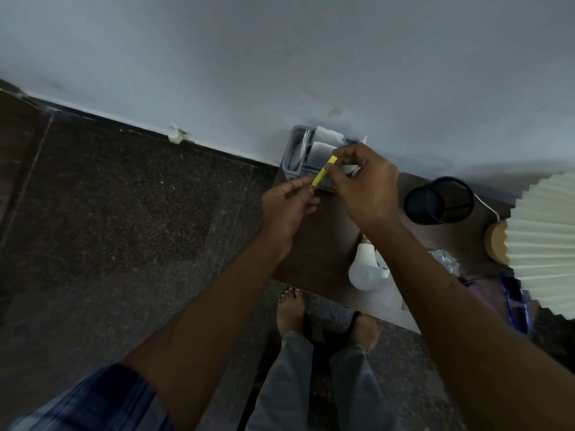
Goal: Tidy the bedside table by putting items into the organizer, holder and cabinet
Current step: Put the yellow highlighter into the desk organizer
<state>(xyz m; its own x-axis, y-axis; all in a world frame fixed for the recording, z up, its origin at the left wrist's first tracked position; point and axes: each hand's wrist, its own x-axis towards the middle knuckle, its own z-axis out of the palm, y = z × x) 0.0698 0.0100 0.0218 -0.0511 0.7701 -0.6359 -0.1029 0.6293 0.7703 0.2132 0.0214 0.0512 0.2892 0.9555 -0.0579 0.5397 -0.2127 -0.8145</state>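
You pinch the light, stiff yellow marker [323,171] at both ends, left hand [287,209] low, right hand [367,188] high.

Head view: dim overall, with a cool bluish cast. Brightest areas are the wall [280,42] and pleated lampshade [541,244]; no glare. Floor [109,213] and tabletop [323,244] dark and grainy. Shadows soft, light direction unclear. Only saturated colour is the yellow marker [323,171]. Wide-angle stretch on the forearms [466,321] near the bottom edge, slightly soft.
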